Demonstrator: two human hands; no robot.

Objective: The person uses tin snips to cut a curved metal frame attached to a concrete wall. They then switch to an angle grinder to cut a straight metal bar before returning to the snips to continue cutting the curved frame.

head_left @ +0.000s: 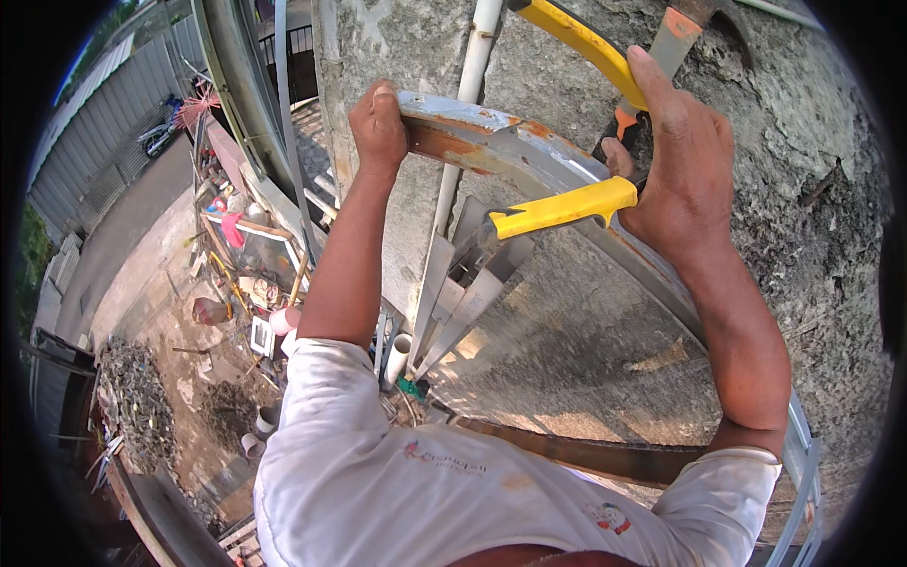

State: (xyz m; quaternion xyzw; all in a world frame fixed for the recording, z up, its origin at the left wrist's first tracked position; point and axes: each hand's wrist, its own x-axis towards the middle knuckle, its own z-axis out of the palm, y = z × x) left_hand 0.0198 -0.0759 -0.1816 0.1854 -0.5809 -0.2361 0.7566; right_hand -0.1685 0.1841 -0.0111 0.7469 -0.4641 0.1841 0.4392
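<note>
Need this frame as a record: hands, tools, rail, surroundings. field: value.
left hand: closed around end of metal rail
right hand: touching yellow-handled tool; full grip hidden
hammer: beyond right hand; whether held unclear
rail condition: grey, rust-coloured patches
backdrop: rough grey concrete surface, pale pipe
lower ground, left: bare soil, rubble heap, scattered items

From here I can't tell whether the upper yellow piece [584, 40] and the lower yellow piece [567, 208] join; the right hand [682, 175] covers that spot. The hammer [675, 42] loses its head's top to the upper edge, and ground clutter [232, 227] is too small to sort out.
</note>
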